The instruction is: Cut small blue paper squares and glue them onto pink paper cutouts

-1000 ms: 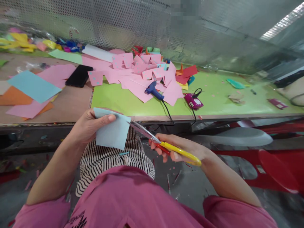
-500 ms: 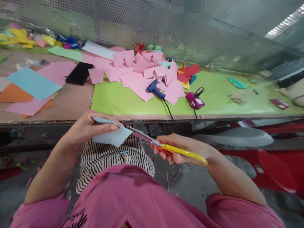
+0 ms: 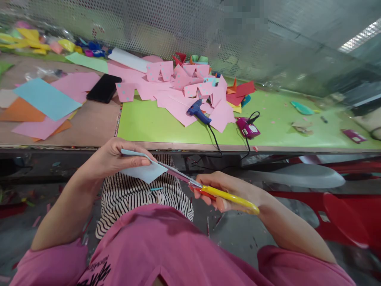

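Observation:
My left hand (image 3: 119, 159) pinches a piece of light blue paper (image 3: 145, 172) between thumb and fingers, above my lap and just off the table's front edge. In my right hand (image 3: 218, 186) is a pair of scissors (image 3: 226, 195) with one yellow and one red handle. Their blades reach left to the paper's right edge and look nearly closed on it. Part of the blades is hidden by the paper. A thin blue paper strip (image 3: 156, 189) lies on my striped trousers.
On the table stands a pile of pink paper pieces (image 3: 171, 105) with a blue glue gun (image 3: 199, 113) in front. Its cord passes over the edge near a purple box (image 3: 249, 128). Leftward are a black phone (image 3: 104, 88) and blue sheets (image 3: 47, 97). A red chair (image 3: 348, 218) stands right.
The scissor blades have drawn closer together at the paper's edge. The table scene has shifted slightly right in view; my left hand keeps its hold.

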`<action>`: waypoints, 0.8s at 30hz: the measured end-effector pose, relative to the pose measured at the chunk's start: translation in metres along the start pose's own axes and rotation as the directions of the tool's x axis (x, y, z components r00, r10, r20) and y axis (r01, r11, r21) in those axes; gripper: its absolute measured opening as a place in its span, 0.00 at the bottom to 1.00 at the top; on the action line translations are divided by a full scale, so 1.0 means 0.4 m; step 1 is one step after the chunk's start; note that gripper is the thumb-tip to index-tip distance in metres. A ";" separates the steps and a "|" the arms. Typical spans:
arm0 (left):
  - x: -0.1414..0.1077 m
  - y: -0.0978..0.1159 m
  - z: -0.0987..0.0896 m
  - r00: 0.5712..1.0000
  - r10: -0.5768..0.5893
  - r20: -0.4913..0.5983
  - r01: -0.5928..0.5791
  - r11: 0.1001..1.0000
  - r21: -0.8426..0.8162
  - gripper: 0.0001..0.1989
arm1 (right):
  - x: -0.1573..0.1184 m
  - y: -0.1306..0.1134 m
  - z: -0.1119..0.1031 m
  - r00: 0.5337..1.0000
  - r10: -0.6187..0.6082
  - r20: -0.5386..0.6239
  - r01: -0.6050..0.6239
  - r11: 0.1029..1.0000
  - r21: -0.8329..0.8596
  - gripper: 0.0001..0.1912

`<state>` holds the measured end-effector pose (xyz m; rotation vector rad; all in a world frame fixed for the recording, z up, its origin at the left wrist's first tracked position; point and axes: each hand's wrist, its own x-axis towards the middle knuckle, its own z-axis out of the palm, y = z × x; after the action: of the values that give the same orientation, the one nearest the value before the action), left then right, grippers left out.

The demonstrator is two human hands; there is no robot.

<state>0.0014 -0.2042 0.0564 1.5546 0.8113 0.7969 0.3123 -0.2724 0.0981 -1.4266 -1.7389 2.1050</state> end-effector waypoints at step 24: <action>-0.021 0.011 0.007 0.993 -0.091 -0.078 0.086 0.994 -0.063 0.09 | -0.005 -0.002 0.000 0.997 0.068 -0.041 -0.068 0.998 -0.002 0.17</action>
<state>-0.0002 -0.2132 0.0599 1.4313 0.9009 0.8160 0.3132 -0.2731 0.1000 -1.5405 -1.7033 2.0903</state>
